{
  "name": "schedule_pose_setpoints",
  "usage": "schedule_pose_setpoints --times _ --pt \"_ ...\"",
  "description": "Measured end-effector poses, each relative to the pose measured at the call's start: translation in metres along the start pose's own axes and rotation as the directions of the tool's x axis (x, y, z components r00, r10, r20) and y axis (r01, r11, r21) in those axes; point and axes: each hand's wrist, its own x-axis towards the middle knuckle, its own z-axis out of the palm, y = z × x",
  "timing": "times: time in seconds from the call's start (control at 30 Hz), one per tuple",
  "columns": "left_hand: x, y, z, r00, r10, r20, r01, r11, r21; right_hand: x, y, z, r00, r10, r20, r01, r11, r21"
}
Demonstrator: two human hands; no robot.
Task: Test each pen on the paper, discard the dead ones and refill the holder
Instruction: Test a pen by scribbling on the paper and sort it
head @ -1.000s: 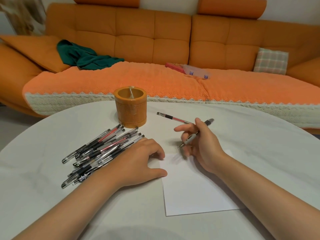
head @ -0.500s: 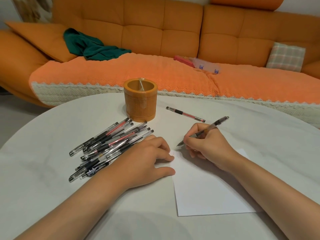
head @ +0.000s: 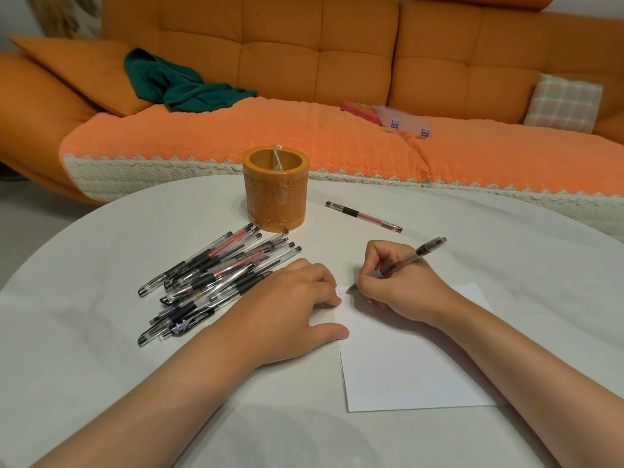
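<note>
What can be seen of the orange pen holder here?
The pen holder is a squat orange-brown cylinder with a thick smooth rim, woven-looking wall and glossy sheen. It stands upright on the white table, open end up; inside only a pale thin strip shows. The pen pile reaches near its base; contact is unclear. The left hand and right hand are apart from it.

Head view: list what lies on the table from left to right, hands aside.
Pile of pens → holder → lone pen. The paper and held pen overlap the lone pen's span, so they are left out.
</note>
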Motion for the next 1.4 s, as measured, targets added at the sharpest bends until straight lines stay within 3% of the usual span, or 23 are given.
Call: schedule_pose_setpoints --times 1.4 --pt "-0.0005 -0.0016 0.0024 0.999 -0.014 0.049 0.015 0.999 -0.034 0.0009 0.0070 0.0019 0.996 -0.083 0.032 0.085 0.995 -0.060"
